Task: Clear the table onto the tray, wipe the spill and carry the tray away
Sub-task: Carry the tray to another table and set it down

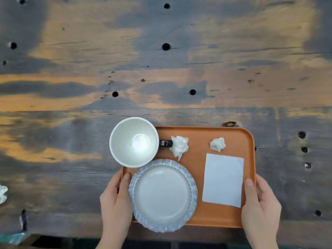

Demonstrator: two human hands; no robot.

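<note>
An orange tray lies near the table's front edge. On it stand a white cup with a dark handle at the back left and a pale plate with a blue ruffled rim at the front left. Two crumpled tissues lie toward the back, and a flat white napkin lies on the right. My left hand grips the tray's left edge, thumb on the rim. My right hand grips the right edge the same way.
The worn wooden table has dark holes across it and stretches far back and to both sides. A white crumpled piece lies at the far left edge of view. The table's front edge runs just below the tray.
</note>
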